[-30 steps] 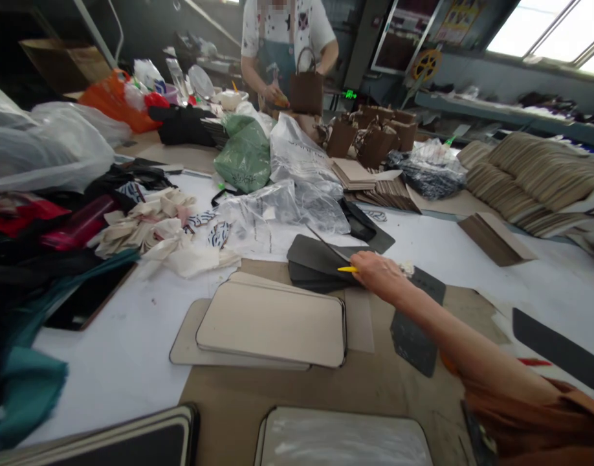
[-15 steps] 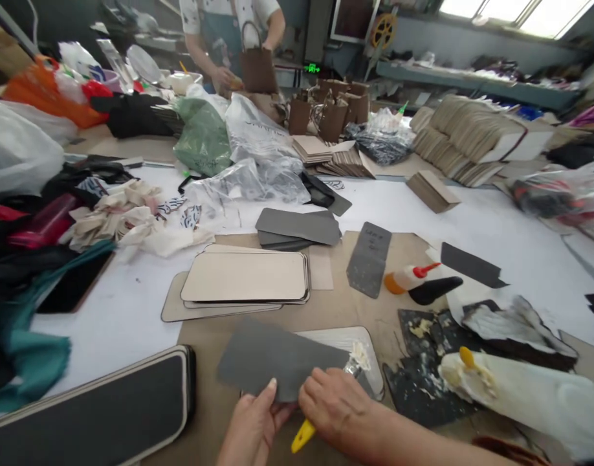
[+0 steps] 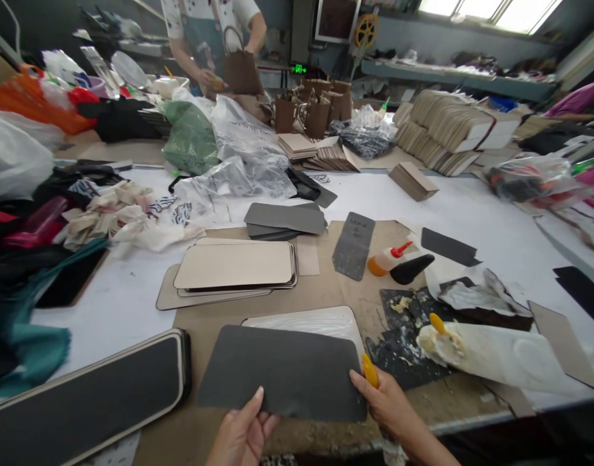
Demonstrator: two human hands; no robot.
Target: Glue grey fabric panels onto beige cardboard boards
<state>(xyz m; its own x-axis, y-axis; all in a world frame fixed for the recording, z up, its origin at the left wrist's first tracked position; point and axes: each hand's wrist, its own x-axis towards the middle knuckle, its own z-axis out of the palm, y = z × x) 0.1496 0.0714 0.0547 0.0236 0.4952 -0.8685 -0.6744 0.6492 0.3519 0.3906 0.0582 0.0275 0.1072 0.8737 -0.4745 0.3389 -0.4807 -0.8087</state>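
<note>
At the near side of the counter [image 3: 365, 194], the left hand [image 3: 246, 430] clamps the grey panel [image 3: 287, 372] by its near edge; the right hand [image 3: 384, 395], closed around a yellow handle [image 3: 369, 371], steadies its right edge, likely to level it above the pale board [image 3: 316, 319].

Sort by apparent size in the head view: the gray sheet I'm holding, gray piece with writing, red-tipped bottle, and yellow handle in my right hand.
1. Gray sheet
2. Gray piece with writing
3. Red-tipped bottle
4. Yellow handle, partly hidden
</note>
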